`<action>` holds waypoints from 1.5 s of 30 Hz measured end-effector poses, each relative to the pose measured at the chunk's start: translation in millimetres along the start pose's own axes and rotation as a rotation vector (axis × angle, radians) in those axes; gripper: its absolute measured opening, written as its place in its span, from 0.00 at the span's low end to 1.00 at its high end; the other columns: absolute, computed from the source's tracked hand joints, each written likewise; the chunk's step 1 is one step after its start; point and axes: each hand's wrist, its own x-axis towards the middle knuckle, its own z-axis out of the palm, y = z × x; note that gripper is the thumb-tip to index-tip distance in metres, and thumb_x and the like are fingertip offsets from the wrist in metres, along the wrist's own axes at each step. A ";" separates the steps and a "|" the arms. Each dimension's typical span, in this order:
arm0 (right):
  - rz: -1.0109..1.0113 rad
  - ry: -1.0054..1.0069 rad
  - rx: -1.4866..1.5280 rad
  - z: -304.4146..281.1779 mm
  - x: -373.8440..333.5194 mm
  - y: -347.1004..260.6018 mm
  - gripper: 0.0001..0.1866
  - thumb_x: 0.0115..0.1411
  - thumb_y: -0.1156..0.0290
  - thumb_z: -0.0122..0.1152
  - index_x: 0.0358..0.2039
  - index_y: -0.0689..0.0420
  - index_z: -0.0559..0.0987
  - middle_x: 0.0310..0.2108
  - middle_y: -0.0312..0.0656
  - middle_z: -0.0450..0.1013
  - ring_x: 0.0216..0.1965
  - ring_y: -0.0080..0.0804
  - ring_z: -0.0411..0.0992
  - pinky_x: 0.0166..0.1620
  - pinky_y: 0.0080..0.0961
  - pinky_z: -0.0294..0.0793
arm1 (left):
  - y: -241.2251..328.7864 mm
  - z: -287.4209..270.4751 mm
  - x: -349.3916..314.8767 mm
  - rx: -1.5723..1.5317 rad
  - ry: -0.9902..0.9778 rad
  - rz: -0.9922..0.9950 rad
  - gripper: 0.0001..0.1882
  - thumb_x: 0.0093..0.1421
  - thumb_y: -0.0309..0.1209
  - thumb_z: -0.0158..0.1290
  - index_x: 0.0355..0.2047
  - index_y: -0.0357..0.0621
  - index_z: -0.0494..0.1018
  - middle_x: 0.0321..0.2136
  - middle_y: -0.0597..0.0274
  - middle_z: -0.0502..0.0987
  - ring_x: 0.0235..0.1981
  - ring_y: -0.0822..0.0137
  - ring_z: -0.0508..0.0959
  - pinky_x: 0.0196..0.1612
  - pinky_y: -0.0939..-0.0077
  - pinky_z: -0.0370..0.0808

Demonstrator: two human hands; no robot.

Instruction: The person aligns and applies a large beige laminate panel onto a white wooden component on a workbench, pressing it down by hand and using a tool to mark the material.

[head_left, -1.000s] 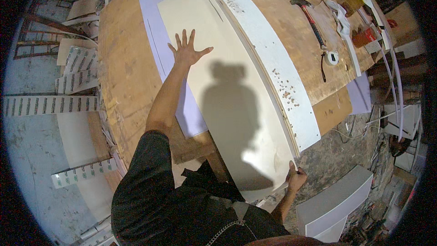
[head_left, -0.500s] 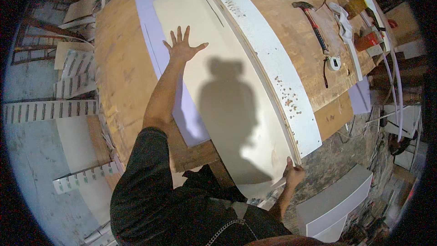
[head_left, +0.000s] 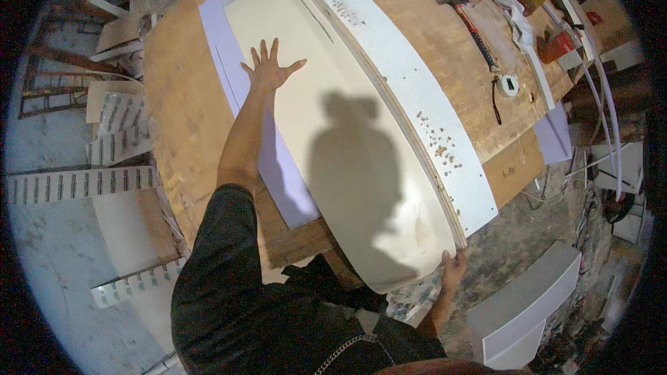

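Note:
A long cream sheet (head_left: 299, 104) lies on the wooden worktop, over a lilac sheet (head_left: 281, 180) that sticks out along its left side. My left hand (head_left: 269, 75) rests on the cream sheet's left part, palm down with fingers spread. At the sheet's near right corner, my right hand (head_left: 454, 269) is closed on its edge, thumb uppermost; some of its fingers are hidden. Along the right side of the cream sheet runs a curved white board (head_left: 396, 73) with a wooden edge, scattered with small brown bits. My shadow falls across the sheet.
A claw hammer (head_left: 472, 28), a tape measure (head_left: 508, 85) and a white cloth (head_left: 515, 21) lie on the wooden worktop (head_left: 184, 107) to the right and beyond. Grey-white panels (head_left: 521, 305) stand at lower right. Striped white sheets (head_left: 83, 184) lie at left.
The view has turned slightly. The near end of the cream sheet now looks rounder, its corner closer to the white board. My left hand stays flat; my right hand stays at the corner.

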 end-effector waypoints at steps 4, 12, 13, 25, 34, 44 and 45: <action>0.137 -0.106 0.199 -13.7 -4.3 -22.9 0.17 0.54 0.62 0.75 0.30 0.63 0.79 0.25 0.37 0.75 0.28 0.24 0.68 0.36 0.25 0.68 | -3.3 7.7 -14.2 -0.059 0.148 -0.023 0.60 0.49 0.79 0.47 0.73 0.57 0.48 0.73 0.48 0.42 0.73 0.40 0.42 0.65 0.20 0.40; 0.065 0.037 0.282 -17.6 -1.6 15.3 0.29 0.47 0.59 0.81 0.43 0.66 0.80 0.15 0.34 0.71 0.13 0.22 0.63 0.19 0.24 0.61 | 42.0 22.8 -114.5 -0.114 0.143 0.112 0.49 0.56 0.70 0.50 0.69 0.54 0.59 0.71 0.45 0.51 0.72 0.42 0.50 0.65 0.23 0.47; 0.156 -0.002 0.202 -19.9 -1.6 13.5 0.29 0.46 0.58 0.81 0.42 0.66 0.81 0.14 0.33 0.70 0.12 0.22 0.62 0.19 0.24 0.61 | 44.6 20.0 -139.4 -0.048 0.093 0.122 0.53 0.54 0.72 0.50 0.71 0.55 0.54 0.72 0.46 0.48 0.73 0.43 0.46 0.66 0.25 0.44; 0.336 -0.020 0.112 -10.2 3.9 -92.7 0.26 0.46 0.57 0.82 0.35 0.64 0.81 0.10 0.32 0.65 0.12 0.21 0.62 0.18 0.25 0.61 | 30.6 24.2 -132.2 0.003 0.090 0.095 0.64 0.48 0.79 0.47 0.74 0.53 0.40 0.74 0.50 0.36 0.74 0.46 0.36 0.69 0.30 0.35; 0.141 -0.002 0.047 9.4 15.3 -94.6 0.34 0.50 0.58 0.79 0.48 0.70 0.74 0.34 0.42 0.72 0.35 0.30 0.67 0.41 0.28 0.67 | 17.5 13.9 -102.7 -0.002 0.054 0.031 0.66 0.47 0.80 0.48 0.74 0.52 0.39 0.74 0.51 0.36 0.75 0.48 0.35 0.69 0.28 0.36; 0.225 -0.010 0.233 -6.2 -6.9 54.7 0.20 0.58 0.58 0.71 0.38 0.63 0.79 0.26 0.28 0.67 0.30 0.22 0.65 0.41 0.25 0.66 | 18.6 19.0 -88.9 0.006 0.067 0.036 0.67 0.45 0.81 0.46 0.74 0.53 0.38 0.75 0.52 0.34 0.74 0.46 0.35 0.68 0.26 0.35; 0.228 -0.059 0.210 -7.9 -5.5 50.6 0.19 0.58 0.57 0.72 0.37 0.62 0.80 0.24 0.27 0.67 0.29 0.20 0.65 0.39 0.24 0.66 | 16.3 20.2 -84.4 0.005 0.063 0.034 0.67 0.45 0.81 0.46 0.74 0.53 0.38 0.75 0.52 0.34 0.74 0.46 0.35 0.68 0.26 0.35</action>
